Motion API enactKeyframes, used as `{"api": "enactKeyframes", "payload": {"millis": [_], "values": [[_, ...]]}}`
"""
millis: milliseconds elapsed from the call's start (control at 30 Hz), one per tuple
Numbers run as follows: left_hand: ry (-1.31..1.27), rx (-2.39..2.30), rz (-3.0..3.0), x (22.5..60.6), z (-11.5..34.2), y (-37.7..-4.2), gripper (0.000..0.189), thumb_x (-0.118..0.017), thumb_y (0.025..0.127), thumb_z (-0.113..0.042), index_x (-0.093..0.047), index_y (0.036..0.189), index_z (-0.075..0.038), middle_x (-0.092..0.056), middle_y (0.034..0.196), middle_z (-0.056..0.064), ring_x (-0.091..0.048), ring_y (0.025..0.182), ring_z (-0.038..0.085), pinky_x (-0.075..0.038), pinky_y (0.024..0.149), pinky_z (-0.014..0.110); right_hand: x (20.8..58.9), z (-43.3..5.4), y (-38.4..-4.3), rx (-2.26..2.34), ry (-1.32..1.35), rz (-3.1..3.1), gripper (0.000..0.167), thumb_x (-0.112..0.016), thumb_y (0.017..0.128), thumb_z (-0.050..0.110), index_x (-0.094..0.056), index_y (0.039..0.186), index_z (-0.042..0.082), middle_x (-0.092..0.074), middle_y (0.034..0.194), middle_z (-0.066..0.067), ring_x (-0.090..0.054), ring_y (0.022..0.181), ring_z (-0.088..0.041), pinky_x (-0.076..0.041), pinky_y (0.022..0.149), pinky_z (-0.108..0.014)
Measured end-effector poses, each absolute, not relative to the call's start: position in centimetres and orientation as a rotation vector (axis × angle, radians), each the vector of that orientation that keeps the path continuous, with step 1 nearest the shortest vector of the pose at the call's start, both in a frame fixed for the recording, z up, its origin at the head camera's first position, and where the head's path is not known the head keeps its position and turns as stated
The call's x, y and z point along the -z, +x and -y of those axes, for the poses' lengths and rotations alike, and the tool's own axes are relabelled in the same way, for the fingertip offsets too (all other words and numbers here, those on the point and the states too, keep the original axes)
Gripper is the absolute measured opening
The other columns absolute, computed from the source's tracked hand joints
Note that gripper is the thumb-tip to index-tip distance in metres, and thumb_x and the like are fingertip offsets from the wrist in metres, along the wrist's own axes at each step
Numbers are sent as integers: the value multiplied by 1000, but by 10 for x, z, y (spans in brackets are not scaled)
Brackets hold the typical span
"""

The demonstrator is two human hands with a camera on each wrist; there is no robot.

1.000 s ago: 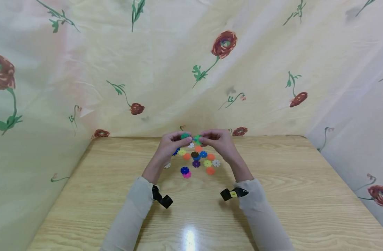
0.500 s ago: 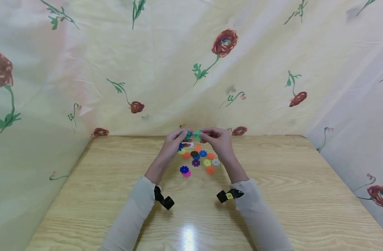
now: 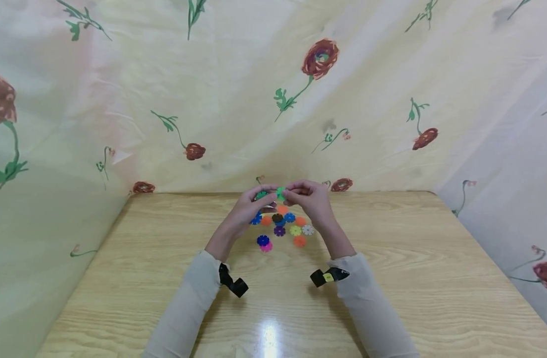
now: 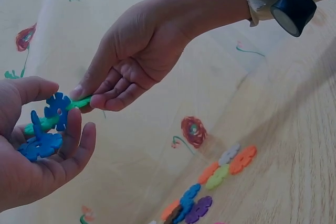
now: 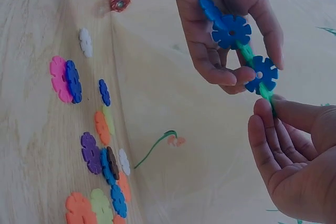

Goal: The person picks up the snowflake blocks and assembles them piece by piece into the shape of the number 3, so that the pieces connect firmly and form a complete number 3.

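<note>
Both hands hold a short chain of blue and green notched flower-shaped plastic discs, raised over the far part of the table. My left hand (image 3: 241, 211) grips its left end. There a blue disc (image 4: 41, 146) lies against the fingers, and a second blue disc (image 4: 58, 109) stands near the thumb tip. My right hand (image 3: 313, 201) pinches the light green disc (image 3: 280, 193) at the other end between thumb and fingers. In the right wrist view this green disc runs into a slot of the upright blue disc (image 5: 269, 72). Fingers partly cover another green disc (image 5: 245, 52).
Loose flower discs lie on the wooden table (image 3: 412, 278) below the hands: a purple disc (image 3: 279, 230), a brown disc (image 3: 277, 218), a pink disc (image 3: 266, 247), a white disc (image 3: 308, 229) and several orange, yellow and blue ones. A flowered cloth (image 3: 237, 99) hangs behind.
My left hand has turned over and back, showing its green disc face-on again. My right hand has shifted slightly up and left, keeping its pinch on the light green disc.
</note>
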State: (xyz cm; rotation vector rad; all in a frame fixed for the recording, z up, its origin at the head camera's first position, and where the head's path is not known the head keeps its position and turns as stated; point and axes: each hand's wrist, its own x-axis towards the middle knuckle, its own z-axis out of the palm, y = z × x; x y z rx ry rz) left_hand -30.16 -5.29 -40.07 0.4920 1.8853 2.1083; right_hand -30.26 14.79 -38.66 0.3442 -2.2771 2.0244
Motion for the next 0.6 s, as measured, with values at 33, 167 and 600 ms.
{"api": "enactKeyframes", "payload": {"millis": [33,167,600], "values": [[499,-2109,-1893,401,53,-302,35,-56,106,-23,-59,138,-7,-61,120,8,-62,107,23,-51,108,48,387,-147,-303,-2027,344,2277,25,-75,94,15,-71,105,-7,-74,78,4,-74,70,-14,-63,76,-30],[509,-2129,-1879,401,56,-303,33,-56,106,-21,-60,135,-6,-63,121,5,-58,122,40,-47,112,53,387,-145,-303,-2043,359,2268,24,-74,95,14,-70,106,-7,-74,78,3,-75,71,-17,-63,76,-30],[390,-2142,-1884,395,65,-308,33,-56,106,-18,-60,135,-3,-65,119,5,-65,110,20,-48,112,49,384,-149,-302,-1960,471,2448,27,-71,97,19,-71,119,3,-75,100,-17,-74,83,-29,-63,82,-43]]}}
